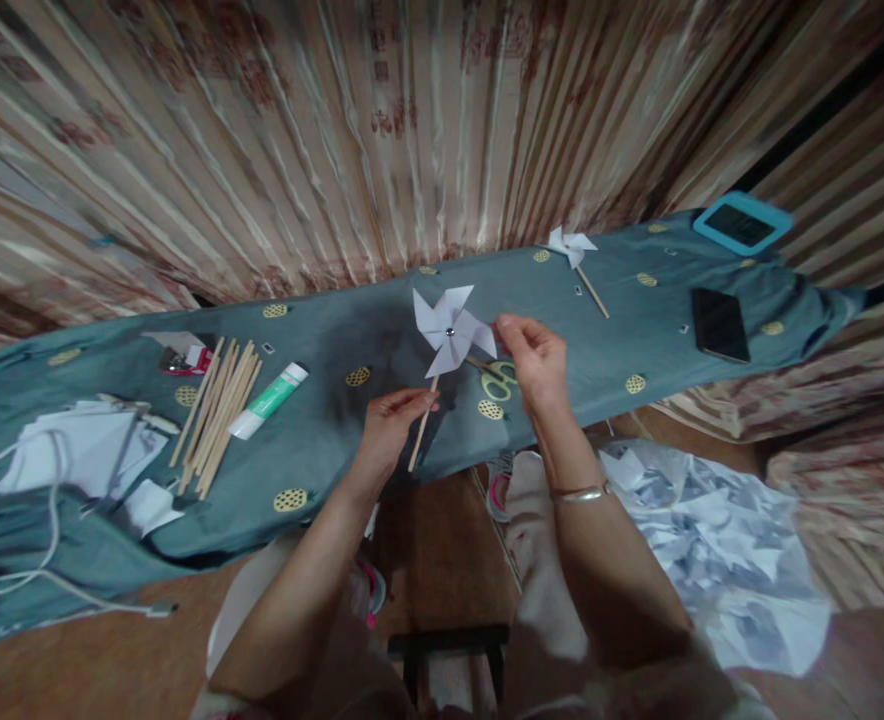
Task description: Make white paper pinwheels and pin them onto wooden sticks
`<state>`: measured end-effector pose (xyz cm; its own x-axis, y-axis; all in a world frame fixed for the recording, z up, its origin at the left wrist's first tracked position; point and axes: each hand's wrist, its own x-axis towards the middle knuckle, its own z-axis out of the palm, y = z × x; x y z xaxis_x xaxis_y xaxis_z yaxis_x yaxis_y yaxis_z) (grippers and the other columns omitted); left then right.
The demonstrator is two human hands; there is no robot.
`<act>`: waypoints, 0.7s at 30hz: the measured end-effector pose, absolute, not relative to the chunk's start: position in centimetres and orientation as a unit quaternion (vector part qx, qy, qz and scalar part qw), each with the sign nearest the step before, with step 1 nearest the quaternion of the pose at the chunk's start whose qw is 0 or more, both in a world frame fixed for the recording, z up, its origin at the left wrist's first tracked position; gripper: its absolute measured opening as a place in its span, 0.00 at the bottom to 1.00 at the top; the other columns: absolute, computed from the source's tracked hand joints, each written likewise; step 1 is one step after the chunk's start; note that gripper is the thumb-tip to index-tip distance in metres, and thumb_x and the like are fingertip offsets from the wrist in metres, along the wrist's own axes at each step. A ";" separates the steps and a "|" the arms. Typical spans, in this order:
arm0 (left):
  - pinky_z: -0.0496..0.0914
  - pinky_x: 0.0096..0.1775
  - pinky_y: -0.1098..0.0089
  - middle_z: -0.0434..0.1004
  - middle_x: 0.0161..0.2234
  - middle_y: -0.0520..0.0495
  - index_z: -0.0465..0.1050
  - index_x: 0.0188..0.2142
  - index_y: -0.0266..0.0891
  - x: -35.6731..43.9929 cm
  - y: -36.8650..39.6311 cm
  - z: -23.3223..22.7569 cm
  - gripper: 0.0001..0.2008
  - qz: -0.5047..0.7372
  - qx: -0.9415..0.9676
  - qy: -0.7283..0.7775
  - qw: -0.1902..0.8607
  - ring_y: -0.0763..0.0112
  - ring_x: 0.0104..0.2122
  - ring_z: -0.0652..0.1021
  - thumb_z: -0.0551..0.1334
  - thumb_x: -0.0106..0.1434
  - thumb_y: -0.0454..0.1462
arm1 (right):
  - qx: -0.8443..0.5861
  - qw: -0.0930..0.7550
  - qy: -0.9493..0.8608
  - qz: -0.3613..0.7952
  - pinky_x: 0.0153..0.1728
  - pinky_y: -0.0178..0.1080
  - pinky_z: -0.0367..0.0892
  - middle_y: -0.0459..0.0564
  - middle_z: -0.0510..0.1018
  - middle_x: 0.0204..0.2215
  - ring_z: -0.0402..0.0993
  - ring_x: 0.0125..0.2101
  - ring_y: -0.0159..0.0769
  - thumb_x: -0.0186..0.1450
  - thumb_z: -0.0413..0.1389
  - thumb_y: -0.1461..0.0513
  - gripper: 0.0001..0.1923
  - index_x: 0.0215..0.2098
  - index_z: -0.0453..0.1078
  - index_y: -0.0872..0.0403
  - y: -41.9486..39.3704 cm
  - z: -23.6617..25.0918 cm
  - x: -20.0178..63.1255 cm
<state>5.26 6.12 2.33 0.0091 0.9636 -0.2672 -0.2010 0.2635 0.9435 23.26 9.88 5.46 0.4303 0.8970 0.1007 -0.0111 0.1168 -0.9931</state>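
Note:
My left hand (395, 428) pinches the thin wooden stick of a white paper pinwheel (451, 334), which it holds up over the cloth-covered table. A shiny pin head marks the middle of the four paper blades. My right hand (533, 352) is closed, its fingertips at the tip of the right blade; whether they grip the paper is hard to see. Behind and below the pinwheel, partly hidden, lie scissors (499, 381) with yellow-green handles. Farther back on the table rests another white pinwheel (571, 245) on its stick.
On the left are wooden sticks (217, 420), a green-and-white glue tube (269, 400), a small red box (187, 358), white paper pieces (89, 450) and a white cable (56, 510). A phone (720, 325) and a blue-framed device (742, 222) lie right. A bag of paper scraps (719, 550) sits below.

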 end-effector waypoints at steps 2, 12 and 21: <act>0.70 0.40 0.68 0.81 0.25 0.46 0.82 0.26 0.39 5.2 6.1 2.3 0.18 0.476 0.376 0.512 0.608 0.66 0.30 0.78 0.75 0.41 0.49 | -0.551 0.619 -0.374 0.416 0.27 0.35 0.63 0.43 0.75 0.21 0.67 0.23 0.30 0.51 0.64 0.45 0.20 0.26 0.74 0.52 10.0 5.5 23.0; 0.69 0.37 0.69 0.81 0.25 0.47 0.82 0.25 0.39 5.2 5.8 2.7 0.17 0.453 0.391 0.511 0.617 0.67 0.29 0.78 0.75 0.40 0.48 | -0.525 0.609 -0.342 0.487 0.25 0.35 0.65 0.43 0.77 0.19 0.68 0.21 0.31 0.45 0.68 0.45 0.20 0.22 0.74 0.52 9.9 5.8 22.5; 0.70 0.37 0.69 0.81 0.25 0.46 0.82 0.26 0.39 5.2 5.8 2.7 0.15 0.458 0.389 0.507 0.618 0.67 0.28 0.78 0.75 0.42 0.46 | -0.534 0.607 -0.341 0.480 0.29 0.38 0.70 0.44 0.79 0.20 0.73 0.23 0.34 0.43 0.68 0.46 0.20 0.24 0.76 0.52 10.2 5.4 22.5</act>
<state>5.16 5.78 2.74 0.0671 0.9607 -0.2693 -0.1718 0.2770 0.9454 22.47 10.24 5.35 0.3075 0.9465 -0.0982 -0.2188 -0.0301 -0.9753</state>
